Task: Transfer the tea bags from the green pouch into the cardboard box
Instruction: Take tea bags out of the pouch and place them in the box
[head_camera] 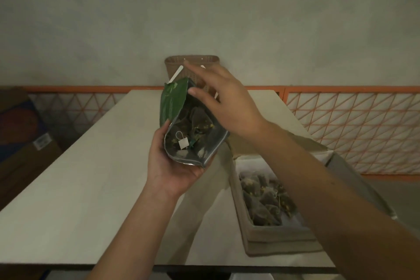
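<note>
A pale, smooth, matt counter is seen from above, its near edge cut off by the bottom of the view. On its right side a long rectangular cardboard box is set, lined in white; a heap of dark, pyramid-shaped mesh tea bags is held inside it, and its far flap and right wall are partly hidden by the right forearm.

Further out, above the counter, a green pouch with a shiny silver foil lining is held tilted, its mouth pulled wide toward the camera. It is gripped from below by the left hand, the palm cupped under the foil base and the thumb curled up against the green side. Inside the pouch more dark tea bags are lying, with a white square paper tag on a looped string on top; single bags are hard to tell apart in the dim light.

The right hand is spread over the pouch's far rim, fingers straight and apart, nothing being held; whether the rim is touched cannot be told.

Behind it, at the counter's far end, a tan perforated basket is partly hidden, pale flat sticks leaning within. Beyond, an orange lattice railing and a plain wall are seen
</note>
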Tool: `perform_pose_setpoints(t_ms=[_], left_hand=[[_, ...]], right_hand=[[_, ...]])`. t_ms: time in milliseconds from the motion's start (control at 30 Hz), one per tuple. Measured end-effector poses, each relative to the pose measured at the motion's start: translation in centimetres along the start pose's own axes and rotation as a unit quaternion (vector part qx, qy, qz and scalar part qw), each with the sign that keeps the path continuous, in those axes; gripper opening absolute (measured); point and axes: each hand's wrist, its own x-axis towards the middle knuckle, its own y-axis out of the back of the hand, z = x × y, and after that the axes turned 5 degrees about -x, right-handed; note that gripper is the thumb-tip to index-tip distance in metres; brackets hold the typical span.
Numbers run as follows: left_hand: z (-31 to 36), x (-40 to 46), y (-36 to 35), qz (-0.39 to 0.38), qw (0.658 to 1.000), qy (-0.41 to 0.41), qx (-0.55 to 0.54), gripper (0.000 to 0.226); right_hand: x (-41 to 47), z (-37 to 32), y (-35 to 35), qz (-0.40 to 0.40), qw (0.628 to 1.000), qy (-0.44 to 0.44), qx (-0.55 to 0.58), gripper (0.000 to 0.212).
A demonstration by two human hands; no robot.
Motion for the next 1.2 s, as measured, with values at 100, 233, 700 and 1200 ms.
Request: perform_pose_setpoints(t_ms=[100,233,700,1200], left_hand=[[0.6,-0.2,0.4,0.003,1.0,0.01,0.014,0.052],[0.8,-0.5,0.4,-0.004,1.0,0.016,0.023,0.053],[1.4,1.1,-2.7,-0.066,0.995,0.003,0.069,0.05],[1.7,4.8,-0.7,-0.118,0.989,0.08,-0.03,0.07]], right_hand=[[0.7,-0.1,-0.6,-0.027,0.999,0.022,-0.004,0.04],[1.3,0.0,-0.3,-0.031,0.998,0.05,0.005,0.016],[0.3,-1.8,2.3,0.138,0.984,0.116,0.015,0.01],[0.2,0.7,2.4,0.088,0.996,0.018,-0.017,0.013]])
